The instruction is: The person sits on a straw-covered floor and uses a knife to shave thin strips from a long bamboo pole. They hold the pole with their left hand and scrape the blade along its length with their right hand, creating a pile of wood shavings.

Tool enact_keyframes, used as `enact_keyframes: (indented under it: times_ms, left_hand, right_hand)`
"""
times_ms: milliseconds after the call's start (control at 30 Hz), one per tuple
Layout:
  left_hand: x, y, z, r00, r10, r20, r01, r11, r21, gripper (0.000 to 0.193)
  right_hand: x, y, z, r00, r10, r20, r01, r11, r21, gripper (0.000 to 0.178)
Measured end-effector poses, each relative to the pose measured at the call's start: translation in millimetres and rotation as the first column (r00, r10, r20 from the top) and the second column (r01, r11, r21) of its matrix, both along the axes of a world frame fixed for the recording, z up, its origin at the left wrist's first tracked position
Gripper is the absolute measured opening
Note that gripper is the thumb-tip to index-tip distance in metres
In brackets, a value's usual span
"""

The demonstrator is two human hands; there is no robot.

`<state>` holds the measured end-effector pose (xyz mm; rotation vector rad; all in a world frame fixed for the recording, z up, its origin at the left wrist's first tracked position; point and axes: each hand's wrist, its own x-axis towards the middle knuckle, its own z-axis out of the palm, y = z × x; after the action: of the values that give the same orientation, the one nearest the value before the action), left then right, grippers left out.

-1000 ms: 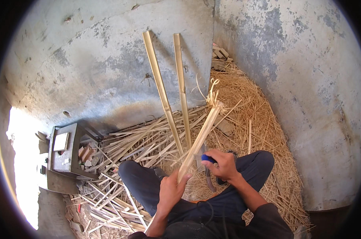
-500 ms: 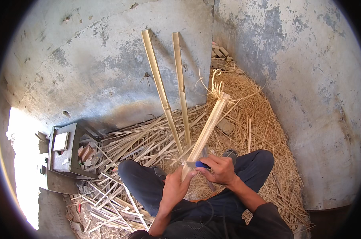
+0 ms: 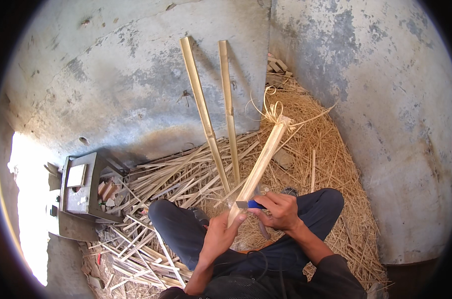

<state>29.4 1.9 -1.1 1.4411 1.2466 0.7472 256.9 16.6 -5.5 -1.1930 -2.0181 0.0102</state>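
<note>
My left hand [image 3: 219,235] is closed round the lower end of a split bamboo piece [image 3: 262,164], which slants up and away to the right. Thin curled shavings [image 3: 274,110] hang on at its far end. In my right hand [image 3: 281,211] is a knife [image 3: 256,204] by its blue handle. Its short, flat grey blade lies across the bamboo, just above my left thumb. Below the right hand a curved grey strip [image 3: 263,230] partly shows; its kind I cannot make out.
Two long bamboo strips [image 3: 201,99] lean on the worn wall [image 3: 121,65]. A heap of cut strips [image 3: 176,172] covers the floor at left, and fine shavings [image 3: 330,149] pile up at right. A dark wooden box-like stand [image 3: 92,187] is at far left. My crossed legs [image 3: 318,214] frame the work.
The view has shifted slightly. My right hand and the knife have moved a little to the right, while the left hand keeps its hold on the bamboo.
</note>
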Motion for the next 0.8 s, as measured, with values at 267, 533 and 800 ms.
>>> enact_keyframes:
  times_ms: [267,533,800]
  left_hand:
    - [-10,-4,-8,0.999,-0.025,-0.032,0.023,0.996,-0.086,0.049]
    - [-27,-39,-29,0.998,-0.061,-0.028,0.056,0.985,-0.161,0.047]
    - [-44,-34,-45,0.986,-0.145,0.08,0.161,0.951,-0.264,0.049]
  right_hand:
    - [14,10,2,0.995,-0.092,-0.035,0.094,0.994,0.052,0.029]
    - [86,58,9,0.946,-0.281,-0.158,0.292,0.955,0.045,0.037]
    - [83,64,-27,0.848,-0.24,-0.472,0.13,0.958,-0.254,0.034]
